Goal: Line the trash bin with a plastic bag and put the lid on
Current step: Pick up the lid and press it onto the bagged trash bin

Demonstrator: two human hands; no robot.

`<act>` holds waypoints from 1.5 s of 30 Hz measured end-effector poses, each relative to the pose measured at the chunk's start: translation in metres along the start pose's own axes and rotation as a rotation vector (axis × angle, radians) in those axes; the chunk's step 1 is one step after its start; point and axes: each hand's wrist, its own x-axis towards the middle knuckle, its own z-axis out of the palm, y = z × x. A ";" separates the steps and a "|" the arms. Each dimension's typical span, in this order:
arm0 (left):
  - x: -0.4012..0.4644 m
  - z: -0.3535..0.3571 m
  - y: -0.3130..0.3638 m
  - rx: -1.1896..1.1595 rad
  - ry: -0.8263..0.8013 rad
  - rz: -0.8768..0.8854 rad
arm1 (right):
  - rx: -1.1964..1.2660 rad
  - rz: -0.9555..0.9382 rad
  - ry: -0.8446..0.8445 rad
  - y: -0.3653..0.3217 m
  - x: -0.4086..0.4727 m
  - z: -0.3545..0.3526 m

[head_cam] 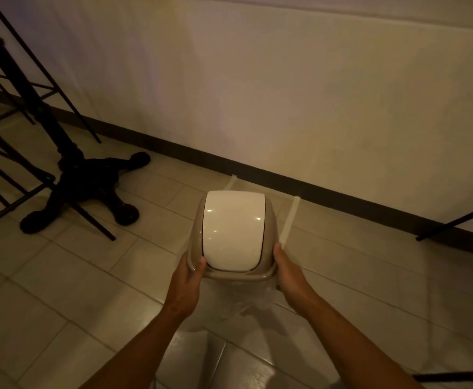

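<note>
both hands on the lid, low centre of the frame

the lid [234,230] is sitting in the lower middle of the frame, beige rim with a glossy white swing flap [234,228] catching small glints of light. the left hand [189,279] is gripping the lid's near left corner, thumb lying over the rim just beside the flap. the right hand [287,272] is clasping the near right side, fingers running along the edge. clear plastic bag [253,300] is spilling out crumpled below the lid's near edge, between the two wrists. the trash bin itself is hiding under the lid, so how fully the lid is seated cannot be told. everything is standing on the tiled floor [89,276], near the dark skirting board [328,189] at the foot of the pale wall [286,94]. two pale tape strips [290,220] are showing on the floor behind the lid. in the left of the frame a black stand base [84,189] is spreading its feet, with thin black legs crossing it.
</note>
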 end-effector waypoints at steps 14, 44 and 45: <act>0.081 0.024 0.021 -0.059 -0.061 0.021 | 0.159 -0.024 0.195 -0.027 0.045 -0.003; 0.298 0.051 0.041 0.097 -0.309 0.163 | 0.038 -0.254 0.500 -0.099 0.196 -0.024; 0.296 0.049 0.043 0.097 -0.322 0.197 | -0.026 -0.310 0.467 -0.099 0.191 -0.025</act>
